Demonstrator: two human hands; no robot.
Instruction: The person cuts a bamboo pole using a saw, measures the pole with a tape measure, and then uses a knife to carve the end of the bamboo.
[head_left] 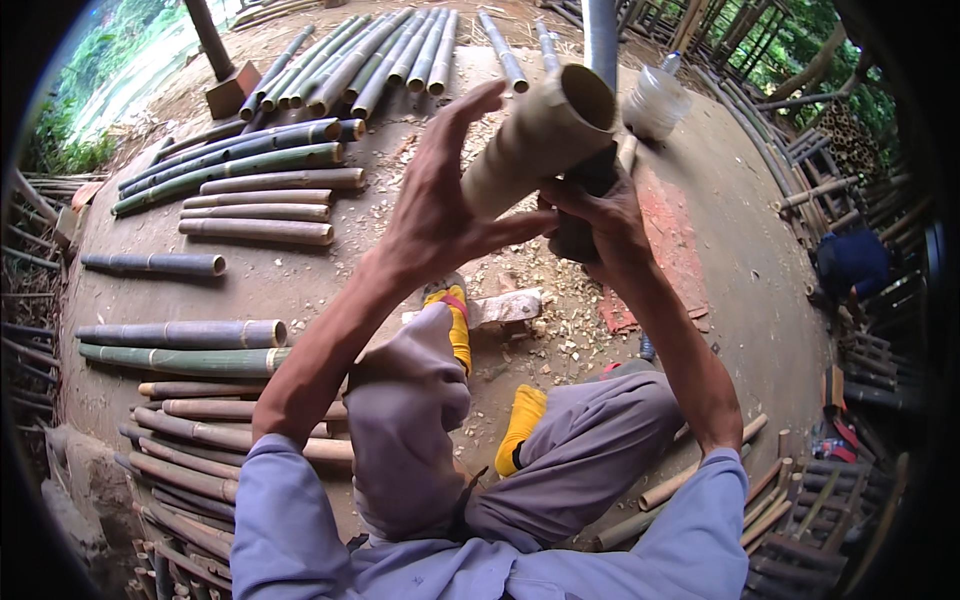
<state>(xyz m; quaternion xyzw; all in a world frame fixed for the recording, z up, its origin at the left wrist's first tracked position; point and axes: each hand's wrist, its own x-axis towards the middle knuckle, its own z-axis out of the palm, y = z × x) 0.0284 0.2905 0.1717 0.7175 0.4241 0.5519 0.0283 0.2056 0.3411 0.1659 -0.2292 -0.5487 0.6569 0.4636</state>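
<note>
In front of me, a short tan bamboo tube [535, 145] is raised at a tilt, its hollow end facing up and to the right. My left hand [435, 205] is at the tube's lower left end, fingers and thumb spread wide around it. Whether the palm bears on the tube I cannot tell. My right hand [615, 215] is closed around a dark, blocky piece [577, 228] just below the tube; its kind is unclear. Under my hands, a small wooden block [505, 308] stands among pale chips near my yellow-socked foot [450, 310].
Bamboo poles [270, 160] lie in rows at left, with more [390, 60] farther off. Lower left holds a stack [190, 460]. A translucent plastic container [657, 100] and a red sheet [670, 240] lie to the right. A person in dark blue [855, 262] is at far right.
</note>
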